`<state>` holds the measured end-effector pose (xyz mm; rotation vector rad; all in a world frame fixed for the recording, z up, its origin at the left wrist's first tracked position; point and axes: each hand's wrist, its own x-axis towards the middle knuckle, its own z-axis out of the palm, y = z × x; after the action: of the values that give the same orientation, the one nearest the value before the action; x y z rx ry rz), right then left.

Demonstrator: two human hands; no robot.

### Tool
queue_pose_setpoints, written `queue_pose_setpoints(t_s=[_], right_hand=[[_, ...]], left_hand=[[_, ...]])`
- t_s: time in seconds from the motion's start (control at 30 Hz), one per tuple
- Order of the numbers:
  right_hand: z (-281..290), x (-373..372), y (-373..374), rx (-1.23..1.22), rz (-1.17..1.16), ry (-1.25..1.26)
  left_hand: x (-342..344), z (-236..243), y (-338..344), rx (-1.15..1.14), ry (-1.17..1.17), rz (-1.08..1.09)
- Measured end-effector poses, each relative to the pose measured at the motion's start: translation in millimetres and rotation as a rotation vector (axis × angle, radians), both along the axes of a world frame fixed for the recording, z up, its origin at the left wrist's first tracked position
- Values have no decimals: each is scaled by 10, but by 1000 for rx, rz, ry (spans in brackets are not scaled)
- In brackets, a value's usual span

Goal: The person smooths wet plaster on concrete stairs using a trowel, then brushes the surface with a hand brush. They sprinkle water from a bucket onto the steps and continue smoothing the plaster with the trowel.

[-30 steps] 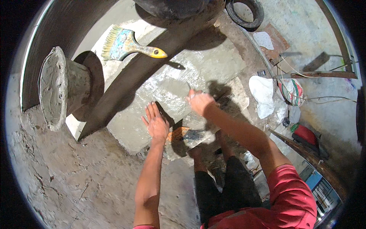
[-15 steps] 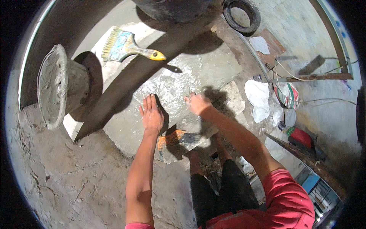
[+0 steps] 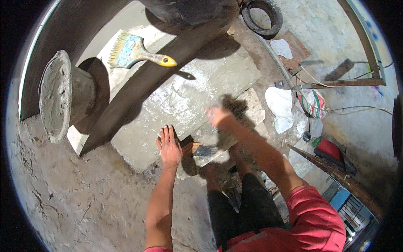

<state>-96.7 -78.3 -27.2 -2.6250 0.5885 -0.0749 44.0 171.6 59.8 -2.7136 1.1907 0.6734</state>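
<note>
A wet grey cement surface (image 3: pixel 147 117) spreads under both hands, with a shiny patch in its middle. My left hand (image 3: pixel 169 148) lies flat near its close edge, palm down, fingers stretched. My right hand (image 3: pixel 220 116) is at the right side of the surface, blurred by motion; its fingers look curled in, and whatever they may hold is hidden. Right of my left hand, a paintbrush with an orange handle and dark bristles (image 3: pixel 205 150) lies partly in shadow. A wide brush with pale bristles and a yellow handle tip (image 3: pixel 145 57) rests on the ledge beyond.
A cement-coated basin (image 3: pixel 79 98) stands tilted at the left. A large dark round container (image 3: pixel 193 12) is at the far side, beside a black tire (image 3: pixel 279 21). White bags (image 3: pixel 279 107), wires and a wooden bar (image 3: pixel 336 172) lie at the right.
My left hand has moved toward me, down to the close edge of the cement. My right hand has shifted slightly nearer and is now blurred. The view has moved a little.
</note>
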Motion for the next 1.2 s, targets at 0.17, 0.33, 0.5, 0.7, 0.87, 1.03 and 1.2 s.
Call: queue_pose_setpoints(t_s=[0.17, 0.33, 0.5, 0.7, 0.87, 1.03, 1.2], right_hand=[[240, -336, -330, -290, -10, 134], [368, -68, -1345, 147, -709, 179], [624, 478, -952, 565, -520, 257], [625, 547, -107, 261, 41, 317], [414, 195, -1047, 72, -43, 323], [606, 146, -1728, 453, -727, 342], [437, 485, -1744, 610, -995, 71]], left_hand=[[-154, -76, 148, 0, -22, -3], [-236, -88, 240, -50, -22, -7], [-367, -89, 339, -58, -6, 37], [-480, -201, 433, 20, -2, 90], [-492, -219, 474, -54, -34, 64], [-473, -166, 429, -41, -18, 79], [-422, -155, 426, 68, -7, 45]])
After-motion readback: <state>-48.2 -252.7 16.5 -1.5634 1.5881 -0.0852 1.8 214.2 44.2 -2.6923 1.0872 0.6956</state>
